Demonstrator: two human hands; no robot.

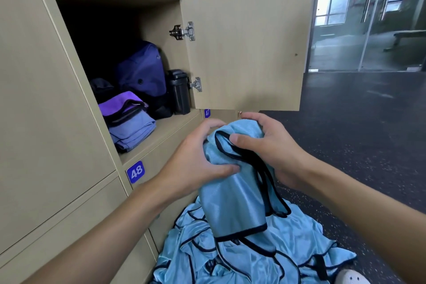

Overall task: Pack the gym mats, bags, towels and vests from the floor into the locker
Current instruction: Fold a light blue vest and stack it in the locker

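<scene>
Beside open locker [177, 122], grips bunched blue vest [232, 191] in curled left hand [196, 163] and right hand [274, 145]; probably light, limp, slippery, best held gathered.

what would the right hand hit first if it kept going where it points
The right hand grips the blue vest; beyond it, likely the left hand, then the open locker. Depth unclear.

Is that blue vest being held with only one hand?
No, the left hand and the right hand both grip the blue vest.
</scene>
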